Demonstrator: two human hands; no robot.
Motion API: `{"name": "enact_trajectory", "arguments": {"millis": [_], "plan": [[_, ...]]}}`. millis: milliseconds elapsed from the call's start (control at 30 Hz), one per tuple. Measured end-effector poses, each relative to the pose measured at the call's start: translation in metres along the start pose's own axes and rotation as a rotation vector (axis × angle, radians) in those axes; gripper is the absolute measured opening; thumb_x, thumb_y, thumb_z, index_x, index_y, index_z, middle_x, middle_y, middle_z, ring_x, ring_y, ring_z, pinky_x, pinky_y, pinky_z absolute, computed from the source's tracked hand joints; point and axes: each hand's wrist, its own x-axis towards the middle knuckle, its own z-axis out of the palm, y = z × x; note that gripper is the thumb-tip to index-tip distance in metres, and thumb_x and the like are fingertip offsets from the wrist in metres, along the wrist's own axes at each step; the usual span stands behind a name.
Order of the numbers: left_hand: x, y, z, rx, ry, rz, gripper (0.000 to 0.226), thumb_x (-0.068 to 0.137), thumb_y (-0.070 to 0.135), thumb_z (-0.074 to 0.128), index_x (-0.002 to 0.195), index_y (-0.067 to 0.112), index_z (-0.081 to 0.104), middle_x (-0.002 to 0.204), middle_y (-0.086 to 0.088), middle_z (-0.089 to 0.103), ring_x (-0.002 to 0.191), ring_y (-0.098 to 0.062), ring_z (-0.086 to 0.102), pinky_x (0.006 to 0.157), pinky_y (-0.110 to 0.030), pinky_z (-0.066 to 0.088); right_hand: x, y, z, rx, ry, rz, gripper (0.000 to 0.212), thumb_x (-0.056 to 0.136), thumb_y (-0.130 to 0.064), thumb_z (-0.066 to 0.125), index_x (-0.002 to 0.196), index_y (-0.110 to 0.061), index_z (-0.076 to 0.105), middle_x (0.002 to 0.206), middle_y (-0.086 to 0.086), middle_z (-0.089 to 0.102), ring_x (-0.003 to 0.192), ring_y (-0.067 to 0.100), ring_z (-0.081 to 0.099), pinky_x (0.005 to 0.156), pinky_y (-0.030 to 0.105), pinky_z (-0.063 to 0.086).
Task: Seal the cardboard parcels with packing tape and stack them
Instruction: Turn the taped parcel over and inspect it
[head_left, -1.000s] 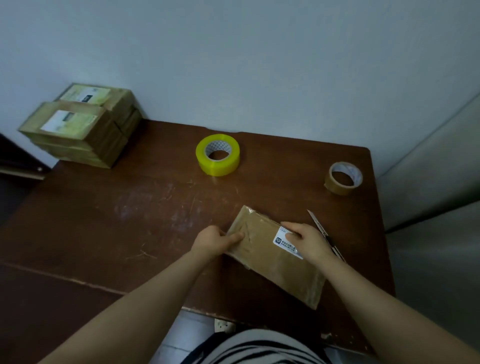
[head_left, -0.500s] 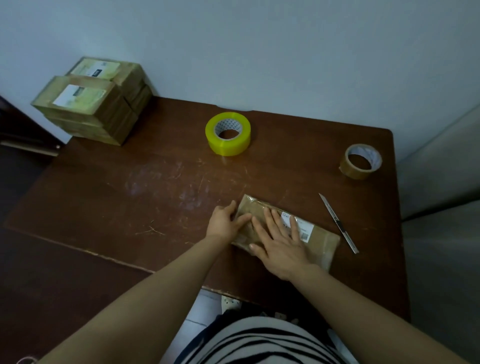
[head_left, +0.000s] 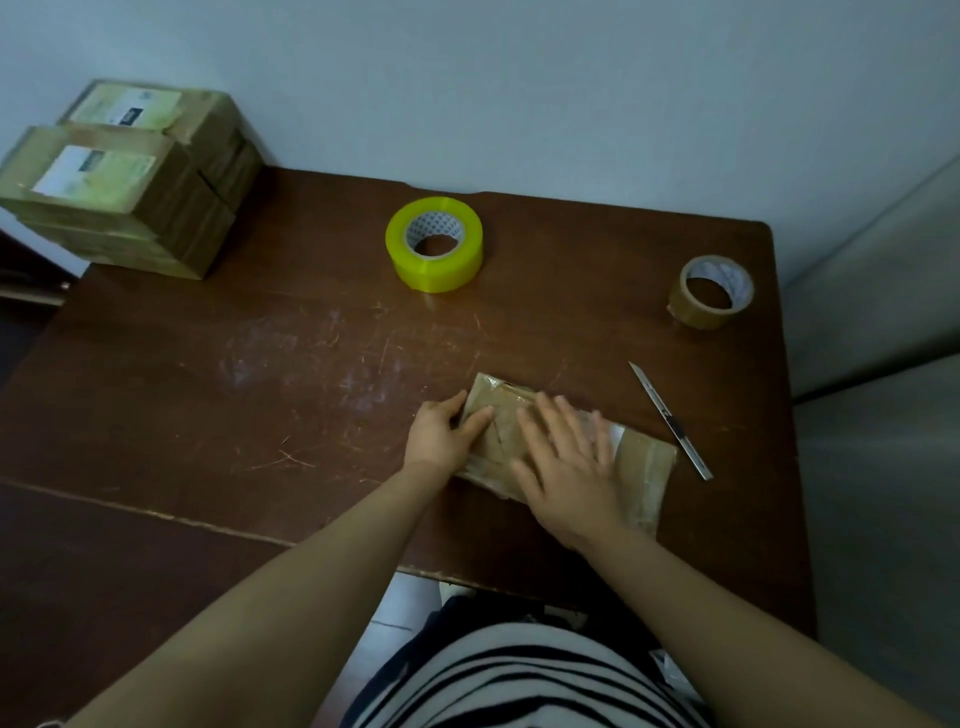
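A flat cardboard parcel (head_left: 644, 467) wrapped in shiny tape lies near the front edge of the brown table (head_left: 234, 374). My left hand (head_left: 441, 434) grips its left end, thumb on top. My right hand (head_left: 569, 462) lies flat on the parcel's top with fingers spread, covering most of the white label. A yellow tape roll (head_left: 434, 244) stands at the back middle, a brown tape roll (head_left: 709, 291) at the back right. Stacked taped parcels (head_left: 124, 182) with labels sit at the back left corner.
A utility knife (head_left: 670, 421) lies just right of the parcel, blade pointing away from me. The wall runs behind the table. A grey surface borders the table's right side. My striped clothing shows at the bottom.
My right hand has gone from holding the parcel's right part to lying flat on top, sliding rightward along it. The parcel has turned more level. My left hand stays on the left end.
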Motion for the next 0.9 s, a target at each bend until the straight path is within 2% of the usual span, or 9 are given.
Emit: {"name": "enact_trajectory", "arguments": {"millis": [100,233,333,433,500,633,733,800,900], "plan": [[0.000,0.002,-0.003,-0.028,0.040,0.006,0.046,0.093,0.041,0.055,0.134,0.021,0.055,0.128,-0.002,0.060,0.117,-0.017,0.056,0.102,-0.033,0.044,0.007,0.021,-0.012,-0.010,0.028,0.332,0.071,0.092,-0.044,0.041,0.153,-0.020,0.015,0.162,0.004,0.003,0.147,0.017,-0.013,0.112,0.048,-0.019],[-0.001,0.016,-0.003,-0.157,0.074,-0.061,0.031,0.094,0.025,0.056,0.122,0.016,0.065,0.113,-0.001,0.069,0.106,-0.018,0.061,0.091,-0.030,0.048,0.019,0.037,-0.026,0.062,-0.108,0.448,0.061,0.087,-0.060,0.051,0.140,-0.030,0.041,0.142,-0.001,0.045,0.136,0.022,0.032,0.114,0.053,0.004],[-0.004,0.032,-0.009,-0.437,0.127,-0.127,0.017,0.091,0.021,0.051,0.092,0.014,0.067,0.080,-0.001,0.063,0.080,-0.020,0.057,0.074,-0.033,0.046,0.021,0.036,-0.036,0.078,0.096,0.388,0.052,0.082,-0.056,0.063,0.128,-0.032,0.053,0.128,-0.005,0.054,0.125,0.018,0.041,0.109,0.044,0.013],[-0.006,0.047,-0.022,-0.634,0.215,-0.069,0.016,0.093,0.039,0.051,0.098,0.026,0.059,0.101,0.005,0.057,0.091,-0.010,0.053,0.081,-0.026,0.042,0.022,0.029,-0.048,0.092,0.410,0.272,0.044,0.072,-0.039,0.079,0.110,-0.024,0.063,0.116,-0.003,0.059,0.117,0.021,0.049,0.103,0.043,0.017],[-0.009,0.053,-0.026,-0.584,0.206,0.050,0.037,0.088,0.051,0.058,0.117,0.028,0.057,0.113,0.010,0.054,0.100,-0.001,0.052,0.085,-0.021,0.041,0.022,0.021,-0.055,0.123,0.538,0.223,0.039,0.068,-0.026,0.083,0.101,-0.019,0.064,0.112,-0.001,0.062,0.113,0.024,0.053,0.099,0.040,0.020],[-0.016,0.055,-0.022,-0.365,0.160,0.133,0.055,0.088,0.044,0.062,0.137,0.023,0.048,0.135,-0.002,0.049,0.122,-0.019,0.048,0.102,-0.045,0.044,0.019,0.016,-0.060,0.170,0.494,0.161,0.033,0.077,-0.020,0.076,0.107,-0.017,0.063,0.121,-0.001,0.062,0.121,0.022,0.051,0.100,0.037,0.022],[-0.016,0.055,-0.024,-0.342,0.159,0.146,0.047,0.091,0.041,0.059,0.134,0.024,0.049,0.132,-0.003,0.051,0.119,-0.019,0.049,0.102,-0.041,0.044,0.014,0.027,-0.066,0.193,0.499,0.142,0.029,0.086,-0.035,0.062,0.112,-0.021,0.064,0.120,-0.005,0.063,0.124,0.018,0.049,0.104,0.041,0.019],[-0.015,0.052,-0.025,-0.344,0.154,0.170,0.040,0.092,0.037,0.059,0.129,0.023,0.052,0.125,-0.002,0.054,0.113,-0.017,0.051,0.097,-0.034,0.044,0.012,0.039,-0.069,0.248,0.517,0.313,0.038,0.092,-0.043,0.043,0.117,-0.024,0.064,0.128,-0.006,0.060,0.132,0.017,0.040,0.109,0.044,0.013],[-0.015,0.050,-0.021,-0.354,0.168,0.188,0.030,0.094,0.032,0.056,0.122,0.022,0.055,0.117,-0.001,0.056,0.108,-0.017,0.052,0.090,-0.031,0.042,0.007,0.055,-0.070,0.507,0.432,0.620,0.046,0.098,-0.045,0.042,0.139,-0.025,0.047,0.151,0.003,0.035,0.142,0.022,0.021,0.113,0.047,0.015]]}}
